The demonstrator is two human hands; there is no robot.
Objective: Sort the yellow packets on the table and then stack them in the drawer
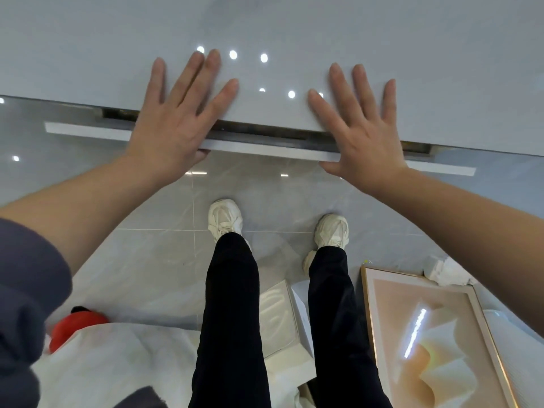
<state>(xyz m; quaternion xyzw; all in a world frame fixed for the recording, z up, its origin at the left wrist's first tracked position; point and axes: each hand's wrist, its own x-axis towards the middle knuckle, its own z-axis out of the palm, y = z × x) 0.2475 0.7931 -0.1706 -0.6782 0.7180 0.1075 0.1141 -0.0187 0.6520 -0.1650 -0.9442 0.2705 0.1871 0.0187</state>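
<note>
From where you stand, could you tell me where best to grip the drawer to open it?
Grip the top lip of the drawer front, mid-width, from above: it sits slightly out from under the table, leaving a gap; no handle shows.

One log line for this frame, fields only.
left hand: open, over table edge | right hand: open, over table edge | drawer: slightly ajar | packets: not visible

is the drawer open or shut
Almost shut, ajar by a sliver: the drawer front juts just past the table edge, a narrow dark gap between them.
</note>
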